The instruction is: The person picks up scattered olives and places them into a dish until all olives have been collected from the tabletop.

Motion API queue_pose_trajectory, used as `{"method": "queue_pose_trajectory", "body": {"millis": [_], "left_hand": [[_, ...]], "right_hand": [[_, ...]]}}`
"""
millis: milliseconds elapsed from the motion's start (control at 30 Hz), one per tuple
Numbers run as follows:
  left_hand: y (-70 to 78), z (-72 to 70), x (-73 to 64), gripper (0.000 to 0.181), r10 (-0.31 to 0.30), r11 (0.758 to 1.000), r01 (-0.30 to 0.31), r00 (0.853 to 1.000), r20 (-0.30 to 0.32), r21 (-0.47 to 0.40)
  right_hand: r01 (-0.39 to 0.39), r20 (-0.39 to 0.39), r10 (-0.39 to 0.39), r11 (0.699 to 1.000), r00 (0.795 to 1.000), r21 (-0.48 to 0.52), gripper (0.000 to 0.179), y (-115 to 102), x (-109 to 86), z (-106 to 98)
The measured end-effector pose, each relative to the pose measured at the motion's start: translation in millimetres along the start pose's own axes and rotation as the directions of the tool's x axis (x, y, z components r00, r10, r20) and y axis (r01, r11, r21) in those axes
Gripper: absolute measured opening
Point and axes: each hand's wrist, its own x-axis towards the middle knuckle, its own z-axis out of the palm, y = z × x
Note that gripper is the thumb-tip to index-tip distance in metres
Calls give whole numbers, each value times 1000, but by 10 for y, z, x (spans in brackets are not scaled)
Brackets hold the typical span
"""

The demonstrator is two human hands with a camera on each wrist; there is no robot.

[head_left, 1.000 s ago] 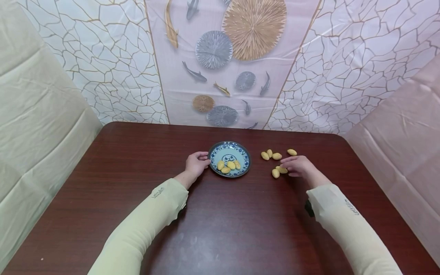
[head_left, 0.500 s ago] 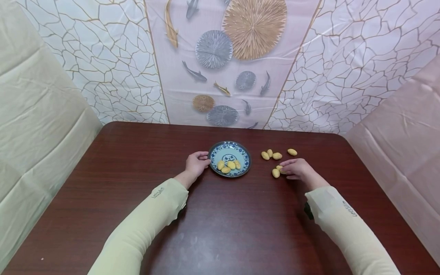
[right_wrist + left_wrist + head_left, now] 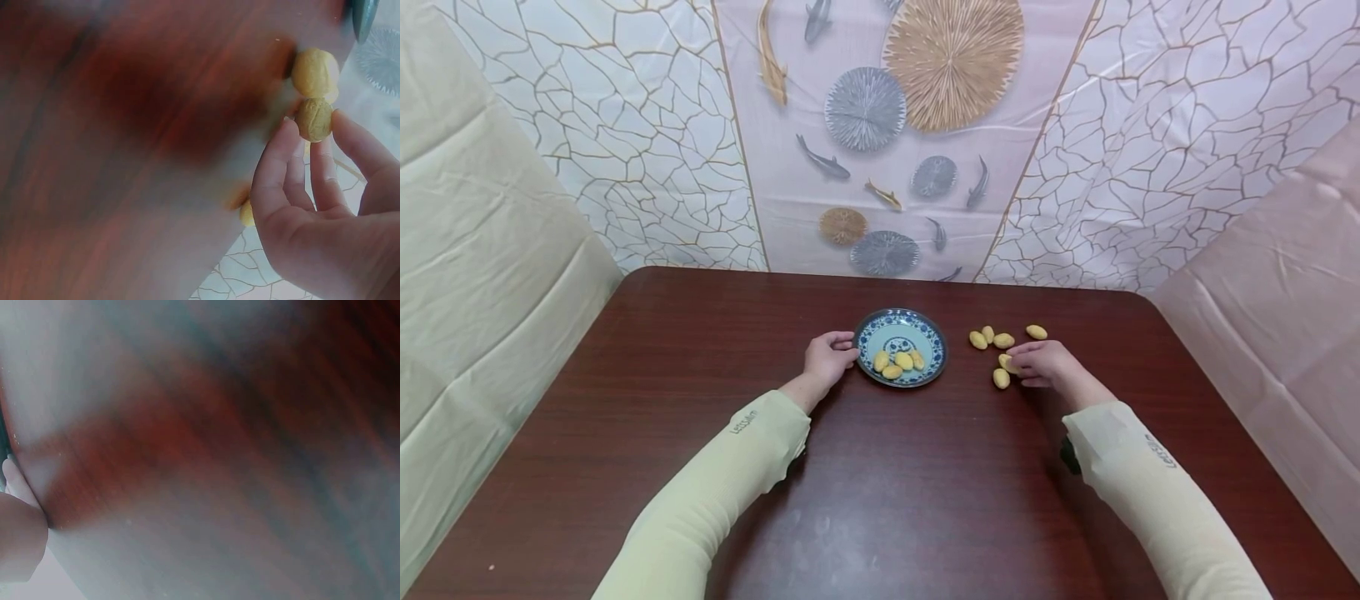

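Note:
A blue-and-white plate (image 3: pixel 935 337) holds several yellow, oval, wrinkled nuts (image 3: pixel 892 372). At its left rim lies my left hand (image 3: pixel 829 360), straight fingers and thumb touching the edge. Only part of that left hand (image 3: pixel 22 534) shows in the left wrist view. My right hand (image 3: pixel 1047 364) pinches one nut (image 3: pixel 314 120) between thumb and fingertips; in the head view the fingers partly cover it. Just beyond that nut, another nut (image 3: pixel 314 72) shows in the right wrist view; from the head it is the near nut (image 3: pixel 1002 379).
Behind the right hand several more nuts lie on the table, a close group (image 3: pixel 977 340) and a single nut (image 3: pixel 1036 332). The dark red wooden table (image 3: pixel 880 492) ends at a patterned wall covering (image 3: pixel 880 192).
My right hand has come down onto a nut, taken it between the fingertips and moved it slightly to the left and up in the head view. Left hand and plate stay put.

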Motion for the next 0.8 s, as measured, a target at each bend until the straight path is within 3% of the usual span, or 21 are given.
{"method": "queue_pose_trajectory", "body": {"millis": [200,433,567,800], "left_hand": [[3,0,-1,35,-4,1000,4,1000,-1,-4],[-1,2,-2,35,0,1000,0,1000,-2,-7],[-11,5,6,35,2,1000,-2,1000,-2,-9],[-17,9,17,34,3,1000,-3,1000,-10,-11]], "right_hand": [[11,-6,-11,1000,1000,24,46,-97,-6,24],[103,89,-121,978,989,182,34,-49,148,-11],[87,44,-93,989,995,119,47,-194,42,100],[73,45,-79,990,996,121,50,-362,-7,239]]}}
